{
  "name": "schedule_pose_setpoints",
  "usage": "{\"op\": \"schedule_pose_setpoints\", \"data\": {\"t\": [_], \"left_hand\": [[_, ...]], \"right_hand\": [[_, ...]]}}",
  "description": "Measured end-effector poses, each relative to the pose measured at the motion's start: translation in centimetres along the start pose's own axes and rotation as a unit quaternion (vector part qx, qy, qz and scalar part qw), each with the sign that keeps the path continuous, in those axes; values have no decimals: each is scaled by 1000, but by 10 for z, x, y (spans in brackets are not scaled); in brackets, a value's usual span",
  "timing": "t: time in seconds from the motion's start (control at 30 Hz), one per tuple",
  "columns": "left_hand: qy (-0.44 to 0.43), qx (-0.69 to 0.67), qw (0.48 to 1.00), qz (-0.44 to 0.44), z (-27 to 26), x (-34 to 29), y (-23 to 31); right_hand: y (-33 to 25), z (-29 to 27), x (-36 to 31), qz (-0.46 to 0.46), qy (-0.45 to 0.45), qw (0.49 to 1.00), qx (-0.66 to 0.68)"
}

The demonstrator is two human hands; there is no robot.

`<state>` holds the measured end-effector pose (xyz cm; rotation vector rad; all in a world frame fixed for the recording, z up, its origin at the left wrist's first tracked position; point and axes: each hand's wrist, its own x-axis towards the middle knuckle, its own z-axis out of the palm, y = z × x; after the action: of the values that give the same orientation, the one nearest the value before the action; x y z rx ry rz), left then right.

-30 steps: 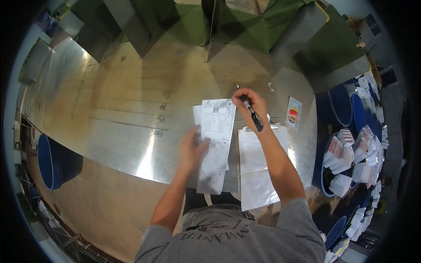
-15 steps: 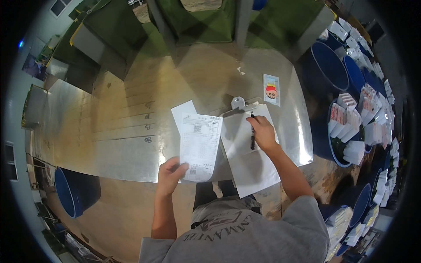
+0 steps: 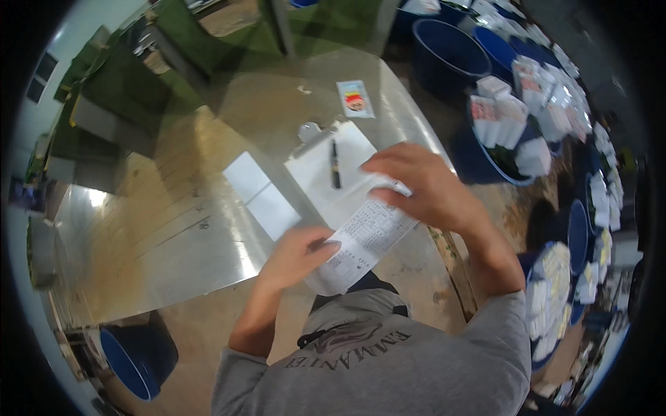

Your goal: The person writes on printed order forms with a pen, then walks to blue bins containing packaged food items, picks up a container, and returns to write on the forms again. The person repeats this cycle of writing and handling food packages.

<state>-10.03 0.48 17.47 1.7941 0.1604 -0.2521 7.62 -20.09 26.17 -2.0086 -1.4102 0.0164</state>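
Note:
My left hand (image 3: 300, 255) pinches a long printed slip (image 3: 371, 232) between thumb and fingers at its lower left end. The slip slants up to the right across the lower part of a clipboard's white sheet (image 3: 326, 191). At the slip's upper end my right hand (image 3: 433, 187), somewhat blurred, has its thumb and fingers apart, the thumb over the paper. A black pen (image 3: 336, 164) lies on the clipboard sheet, below the metal clip (image 3: 309, 132). Left of the clipboard is a folded or overlapping white paper (image 3: 260, 191) on the metal table (image 3: 229, 243).
A small packet with a cartoon picture (image 3: 354, 99) lies beyond the clipboard. Blue tubs (image 3: 451, 59) stand along the right, several holding white packages (image 3: 499, 118). Another blue tub (image 3: 139, 360) is on the floor at left. Green-lined partitions (image 3: 180, 41) rise at the table's far side.
The pen has left my right hand and rests on the clipboard sheet. My left hand has brought the slip rightward and tilted it; my right hand is now beside its upper end. The view has turned.

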Motion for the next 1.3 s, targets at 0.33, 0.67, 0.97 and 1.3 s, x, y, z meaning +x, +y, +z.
{"op": "schedule_pose_setpoints", "data": {"t": [0.33,0.67,0.97,1.3], "left_hand": [[-138,53,986,71,95,13,65],[-138,86,978,134,263,54,127],[-235,73,962,121,385,116,185],[-354,81,923,128,458,231,226]], "right_hand": [[-6,-61,-119,186,-242,939,159],[54,-165,-274,201,-206,925,250],[90,-253,-391,279,-108,926,232],[138,-319,-441,414,-18,890,191]]}}
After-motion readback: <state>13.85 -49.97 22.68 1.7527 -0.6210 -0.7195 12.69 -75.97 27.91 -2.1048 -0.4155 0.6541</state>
